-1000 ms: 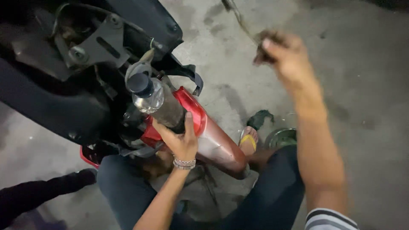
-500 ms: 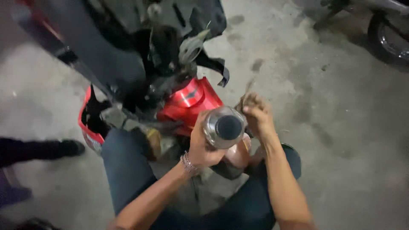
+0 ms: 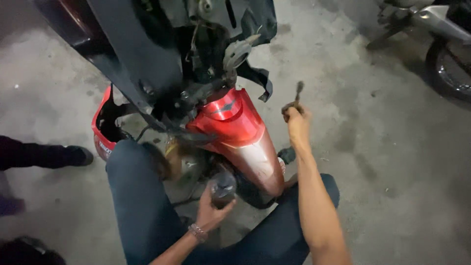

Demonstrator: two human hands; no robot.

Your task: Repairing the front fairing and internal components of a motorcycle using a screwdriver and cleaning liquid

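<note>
I squat in front of a stripped scooter with a red front fender [image 3: 240,132] and black body panels [image 3: 137,54]. My left hand [image 3: 212,208], a bracelet at its wrist, is low between my knees and grips a dark metal cylinder [image 3: 223,189], blurred by motion. My right hand [image 3: 297,122] is raised to the right of the fender and is closed on a thin metal tool [image 3: 298,92] that points upward. My dark trousers [image 3: 140,196] frame the fender on both sides.
A loose red panel [image 3: 104,128] lies on the concrete floor at the left. Another person's dark shoe and leg [image 3: 44,154] reach in from the left edge. A second motorcycle's wheel [image 3: 449,66] stands at the upper right.
My left hand has lowered the cylinder from chest height to between my knees. My right hand has left the cylinder and swung out to the right with the tool.
</note>
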